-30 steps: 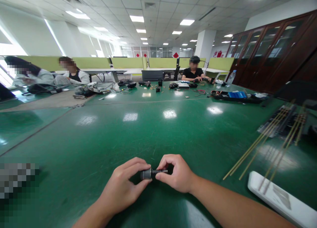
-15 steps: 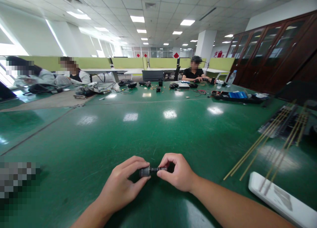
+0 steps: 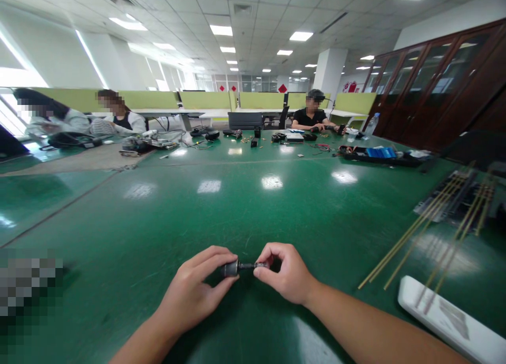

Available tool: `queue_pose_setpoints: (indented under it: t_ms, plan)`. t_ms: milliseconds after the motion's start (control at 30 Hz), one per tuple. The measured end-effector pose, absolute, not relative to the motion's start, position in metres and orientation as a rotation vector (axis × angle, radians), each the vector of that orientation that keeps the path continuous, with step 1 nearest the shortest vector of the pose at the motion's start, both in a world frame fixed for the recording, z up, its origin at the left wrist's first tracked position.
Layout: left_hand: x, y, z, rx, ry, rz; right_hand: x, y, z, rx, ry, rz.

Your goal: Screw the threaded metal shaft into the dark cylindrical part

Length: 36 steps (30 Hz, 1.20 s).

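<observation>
Fingers of both hands pinch one small part just above the green table: the left hand grips its dark cylindrical body, the right hand its thin shaft. Holding the body steady should keep the shaft aligned. Both wrists angle inward.

Green desk, glossy. On it: thin brass rods, white flat device right; cables and tools far side.
</observation>
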State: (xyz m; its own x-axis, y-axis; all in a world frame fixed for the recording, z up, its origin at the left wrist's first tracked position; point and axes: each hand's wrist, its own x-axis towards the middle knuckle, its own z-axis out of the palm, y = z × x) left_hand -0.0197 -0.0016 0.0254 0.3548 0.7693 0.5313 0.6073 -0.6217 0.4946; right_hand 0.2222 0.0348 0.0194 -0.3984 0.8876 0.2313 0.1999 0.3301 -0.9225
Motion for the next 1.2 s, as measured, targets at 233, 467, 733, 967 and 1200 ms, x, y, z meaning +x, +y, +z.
queue_pose_setpoints:
  t_ms: [233,467,733,967,1200]
  plan:
    - [-0.022,-0.001,0.024,2.394,1.254,1.126,0.222,0.036,0.019,-0.974,-1.779,1.118]
    - [-0.023,0.0,0.025,2.396,1.252,1.138,0.222,0.038,0.017,-0.977,-1.763,1.133]
    - [-0.023,0.0,0.026,2.399,1.265,1.122,0.222,0.04,0.014,-0.922,-1.649,1.247]
    - [-0.032,0.008,0.023,2.281,1.534,1.079,0.221,0.057,0.0,-0.743,-0.897,1.518]
    - [-0.027,0.014,0.025,1.767,1.563,1.325,0.218,0.059,0.002,-0.754,-0.913,1.534]
